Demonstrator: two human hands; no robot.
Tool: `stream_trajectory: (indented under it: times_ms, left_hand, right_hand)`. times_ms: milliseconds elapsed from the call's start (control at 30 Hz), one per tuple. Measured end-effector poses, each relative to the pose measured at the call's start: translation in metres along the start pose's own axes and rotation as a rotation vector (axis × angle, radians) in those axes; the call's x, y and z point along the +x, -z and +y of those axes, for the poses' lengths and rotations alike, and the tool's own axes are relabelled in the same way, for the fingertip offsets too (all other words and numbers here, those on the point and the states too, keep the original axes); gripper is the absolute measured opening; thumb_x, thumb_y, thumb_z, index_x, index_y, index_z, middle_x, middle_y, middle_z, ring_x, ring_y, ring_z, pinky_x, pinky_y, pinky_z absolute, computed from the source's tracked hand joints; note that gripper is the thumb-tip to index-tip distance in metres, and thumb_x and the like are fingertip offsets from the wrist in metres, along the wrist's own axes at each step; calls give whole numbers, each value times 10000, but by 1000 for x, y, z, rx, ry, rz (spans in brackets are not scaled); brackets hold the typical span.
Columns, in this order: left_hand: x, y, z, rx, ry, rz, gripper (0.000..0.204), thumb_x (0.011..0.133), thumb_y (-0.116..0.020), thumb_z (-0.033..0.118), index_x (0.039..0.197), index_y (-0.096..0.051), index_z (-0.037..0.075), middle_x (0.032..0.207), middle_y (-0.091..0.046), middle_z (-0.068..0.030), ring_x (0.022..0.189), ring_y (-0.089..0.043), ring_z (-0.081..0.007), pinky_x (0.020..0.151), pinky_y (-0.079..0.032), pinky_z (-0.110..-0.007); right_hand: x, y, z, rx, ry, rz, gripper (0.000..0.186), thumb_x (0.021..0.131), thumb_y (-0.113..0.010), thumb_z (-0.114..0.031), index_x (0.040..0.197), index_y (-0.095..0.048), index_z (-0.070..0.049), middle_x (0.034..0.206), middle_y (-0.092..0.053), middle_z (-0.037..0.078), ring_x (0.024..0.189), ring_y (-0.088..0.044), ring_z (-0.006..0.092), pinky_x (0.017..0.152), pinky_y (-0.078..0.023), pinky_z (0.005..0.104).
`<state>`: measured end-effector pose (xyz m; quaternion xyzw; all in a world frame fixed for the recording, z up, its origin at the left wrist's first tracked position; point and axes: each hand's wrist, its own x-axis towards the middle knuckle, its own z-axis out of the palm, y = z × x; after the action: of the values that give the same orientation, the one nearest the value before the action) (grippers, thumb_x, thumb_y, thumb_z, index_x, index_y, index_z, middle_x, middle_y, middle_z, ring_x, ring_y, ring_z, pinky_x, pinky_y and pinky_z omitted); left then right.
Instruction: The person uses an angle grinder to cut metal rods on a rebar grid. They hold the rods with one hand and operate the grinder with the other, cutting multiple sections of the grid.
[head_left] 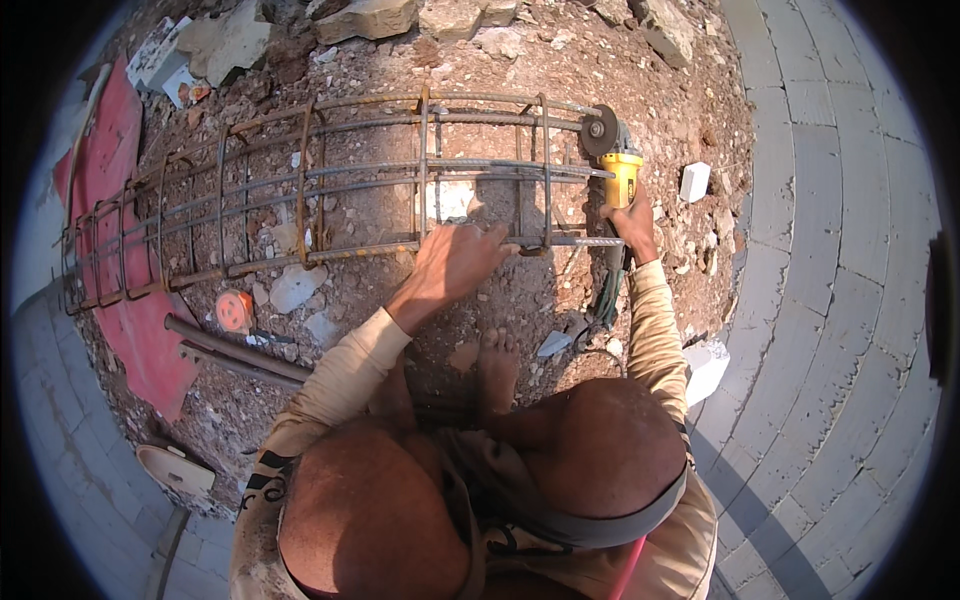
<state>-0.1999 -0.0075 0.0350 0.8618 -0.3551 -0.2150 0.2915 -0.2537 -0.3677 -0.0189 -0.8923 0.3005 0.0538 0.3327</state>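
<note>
A long rebar cage (220, 240), with rusty square ties along its bars, lies crosswise on rubbly soil. My left hand (455, 255) grips its near bar toward the right, fingers curled over the steel. My right hand (632, 222) is closed round a yellow angle grinder (622, 172) at the cage's right end. The grinder's dark disc (600, 128) is upright beside the ends of the far bars; whether it touches them I cannot tell. The grinder's cord runs down toward the ground, and my bare foot (497, 365) rests below the cage.
A red sheet (140, 355) lies under the cage's left end, near a round orange object (234, 311) and metal pipes (230, 352). Broken stone chunks (365, 20) line the far side. Grey paving (820, 300) borders the right, with white blocks (694, 182) nearby.
</note>
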Motion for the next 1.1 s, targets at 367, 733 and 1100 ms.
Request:
stream_trajectory:
  times_ms: [367,733,1100]
  left_hand:
    - [6,4,-1,28,74,-51,385,1025,-618,452,1149,-702,97,828,-724,-204,739,-718,-407,615,-542,-508]
    - [6,7,0,-2,74,-56,405,1032,-605,470,1188,-699,109,739,-694,-185,683,-698,-402,587,-522,-512]
    - [6,10,3,12,101,-81,411,1033,-598,466,1212,-701,110,774,-714,-189,718,-714,-400,606,-540,-508]
  right_hand:
    - [8,-2,-4,45,-3,-21,858,685,-847,-129,1473,-523,-31,1266,-708,164,1146,-680,306,1046,-507,409]
    - [15,-5,2,83,51,12,703,667,-830,-137,1323,-608,-16,1170,-714,126,1063,-675,285,992,-517,397]
    - [14,-4,-2,62,36,1,771,671,-844,-114,1389,-581,-17,1241,-701,158,1141,-665,311,1051,-503,422]
